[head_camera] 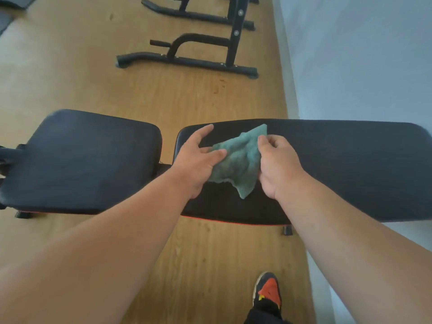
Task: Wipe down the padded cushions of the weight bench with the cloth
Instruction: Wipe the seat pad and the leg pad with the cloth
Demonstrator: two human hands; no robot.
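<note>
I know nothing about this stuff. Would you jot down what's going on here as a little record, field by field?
setting: wood-look floor beside a pale wall
bench: two black padded cushions, short seat pad and long back pad, a gap between them
cloth: crumpled teal cloth on the long pad, near the gap end
left hand: fingers spread, resting on the cloth's edge
right hand: pinching the cloth's other side
background: black metal rack frame on the floor
foot: black and orange shoe near the bottom edge
</note>
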